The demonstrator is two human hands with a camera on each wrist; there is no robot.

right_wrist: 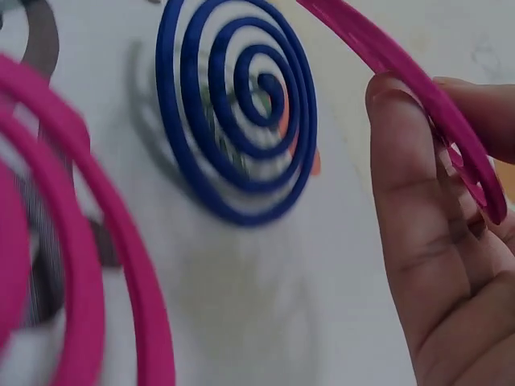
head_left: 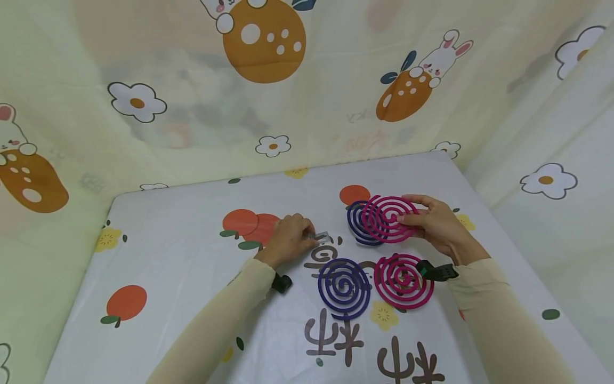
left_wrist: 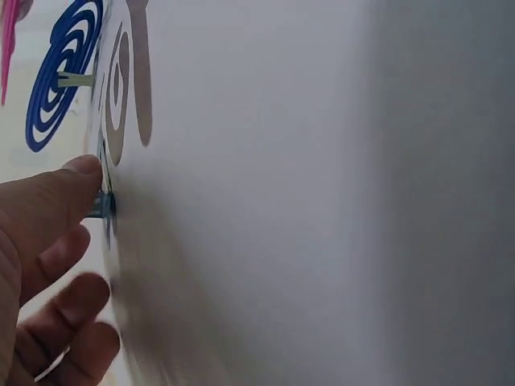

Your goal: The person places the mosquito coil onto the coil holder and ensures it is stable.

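My right hand (head_left: 434, 224) pinches a pink mosquito coil (head_left: 390, 219) by its right edge, between thumb and fingers. The held coil (right_wrist: 426, 88) is edge-on in the right wrist view. It overlaps a blue coil (head_left: 356, 224) at the back in the head view. My left hand (head_left: 291, 238) pinches a small silver metal coil stand (head_left: 322, 237) low over the cloth. Thumb and fingers hide most of that stand (left_wrist: 98, 206) in the left wrist view. Nearer me lie another blue coil (head_left: 344, 287) and another pink coil (head_left: 403, 280), side by side.
A white printed cloth (head_left: 182, 320) covers the table. Patterned curtains (head_left: 316, 114) rise behind it and at both sides. In the left wrist view, a blue coil (left_wrist: 40, 100) sits off the cloth with a pale tab (left_wrist: 76, 80) at its centre.
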